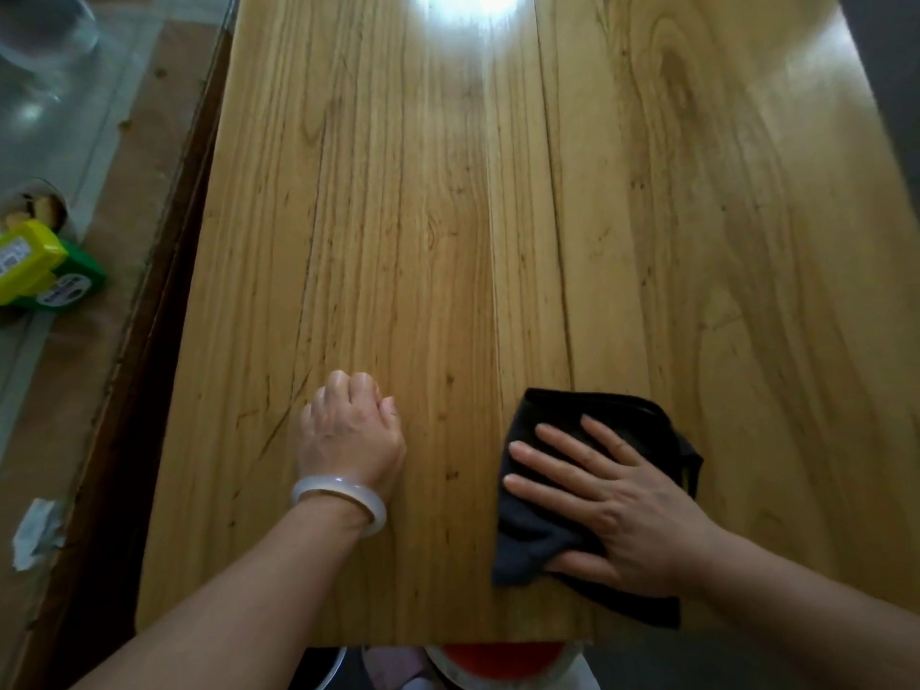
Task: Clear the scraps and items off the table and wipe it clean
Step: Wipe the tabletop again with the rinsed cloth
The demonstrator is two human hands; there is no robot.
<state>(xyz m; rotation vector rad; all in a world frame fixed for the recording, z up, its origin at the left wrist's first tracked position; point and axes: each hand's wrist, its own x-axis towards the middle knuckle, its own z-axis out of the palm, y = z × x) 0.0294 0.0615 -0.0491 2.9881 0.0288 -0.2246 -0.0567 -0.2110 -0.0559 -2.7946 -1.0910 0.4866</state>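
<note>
Cloth: your black cloth (592, 495) lies crumpled near the table's (398, 191) near edge, right of centre, long axis running from the near edge toward the far-right corner.
Right hand: your right hand (617, 510) presses flat on the cloth, fingers spread, grip apart.
Left hand: your left hand (351, 430) rests on bare wood as a closed fist, grip together, a pale bangle (341, 500) on the wrist.

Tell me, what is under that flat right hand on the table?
Under the right hand lies a dark cloth, pressed flat on the wooden table. Its edges show around the fingers. Whatever lies beneath the cloth, crumbs or bare wood, is covered.
</note>
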